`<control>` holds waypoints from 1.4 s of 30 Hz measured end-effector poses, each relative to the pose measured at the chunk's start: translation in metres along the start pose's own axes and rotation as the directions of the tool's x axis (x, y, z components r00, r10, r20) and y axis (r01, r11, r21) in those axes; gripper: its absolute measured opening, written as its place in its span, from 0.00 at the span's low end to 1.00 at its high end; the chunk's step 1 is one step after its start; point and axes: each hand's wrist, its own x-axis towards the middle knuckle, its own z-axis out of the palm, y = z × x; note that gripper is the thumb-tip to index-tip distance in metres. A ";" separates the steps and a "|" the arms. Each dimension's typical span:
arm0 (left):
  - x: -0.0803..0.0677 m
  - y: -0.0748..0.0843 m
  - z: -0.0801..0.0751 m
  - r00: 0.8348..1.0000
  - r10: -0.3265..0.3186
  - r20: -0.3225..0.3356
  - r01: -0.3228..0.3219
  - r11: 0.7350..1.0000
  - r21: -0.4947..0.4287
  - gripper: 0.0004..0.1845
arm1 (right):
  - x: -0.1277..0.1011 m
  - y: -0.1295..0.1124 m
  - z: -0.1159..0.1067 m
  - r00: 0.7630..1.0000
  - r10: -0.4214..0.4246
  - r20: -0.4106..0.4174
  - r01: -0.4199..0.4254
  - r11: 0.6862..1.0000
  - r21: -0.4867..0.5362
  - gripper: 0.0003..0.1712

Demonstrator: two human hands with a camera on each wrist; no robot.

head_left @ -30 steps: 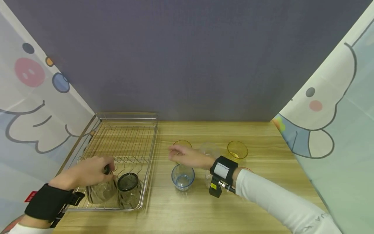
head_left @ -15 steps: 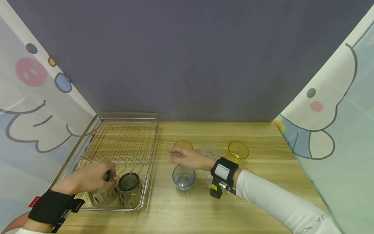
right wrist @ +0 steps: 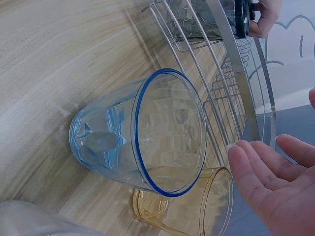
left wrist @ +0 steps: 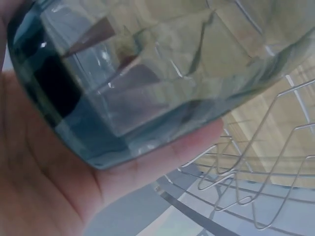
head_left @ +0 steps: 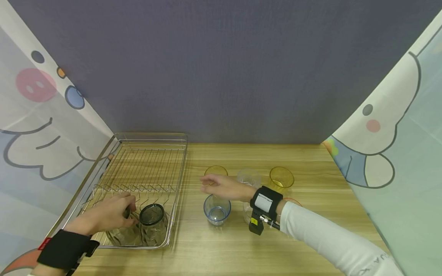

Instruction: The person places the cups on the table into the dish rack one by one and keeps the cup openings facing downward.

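My left hand (head_left: pixel 107 214) grips a smoky grey glass (head_left: pixel 121 235) at the front of the wire dish rack (head_left: pixel 177 191). In the left wrist view the thick base of this glass (left wrist: pixel 162 83) lies near the palm, with a finger or thumb along its side. A second smoky glass (head_left: pixel 153 230) stands upside down just right of it. Over the table my right hand (head_left: pixel 224 186) hovers, fingers loosely bent and holding nothing. Below it stands a blue-rimmed clear cup (head_left: pixel 216 214), upright; a yellow cup (head_left: pixel 216 170) is partly hidden behind the hand.
Right of there stand another yellow cup (head_left: pixel 281 180) and a clear cup (head_left: pixel 249 176). A red rim (head_left: pixel 292 201) and another clear cup show partly around the right wrist. A row of bent wires (head_left: pixel 131 188) crosses the rack's middle. A dark panel (head_left: pixel 221 76) closes the back.
The left hand and its glass have shifted slightly right and lower into the rack, beside the second smoky glass. My right hand has barely moved.
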 end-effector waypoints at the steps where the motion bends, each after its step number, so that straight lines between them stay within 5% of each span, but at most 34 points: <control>1: 0.000 0.000 0.001 1.000 -0.005 0.001 0.005 1.000 0.006 0.18 | 0.000 0.001 0.000 1.000 -0.001 0.003 0.001 1.000 0.003 0.31; 16: -0.001 -0.002 0.008 0.999 -0.024 -0.048 0.026 0.999 0.031 0.16 | 0.000 0.003 0.000 1.000 0.006 0.002 -0.006 1.000 0.023 0.31; 29: 0.000 -0.006 0.012 0.996 0.041 -0.076 -0.036 0.997 0.073 0.13 | -0.002 0.003 -0.002 1.000 0.016 0.011 -0.017 0.999 0.037 0.32; 42: 0.004 -0.009 -0.001 0.998 0.062 0.013 -0.060 0.990 -0.127 0.13 | -0.002 0.005 -0.003 1.000 0.013 0.010 -0.014 0.996 0.085 0.31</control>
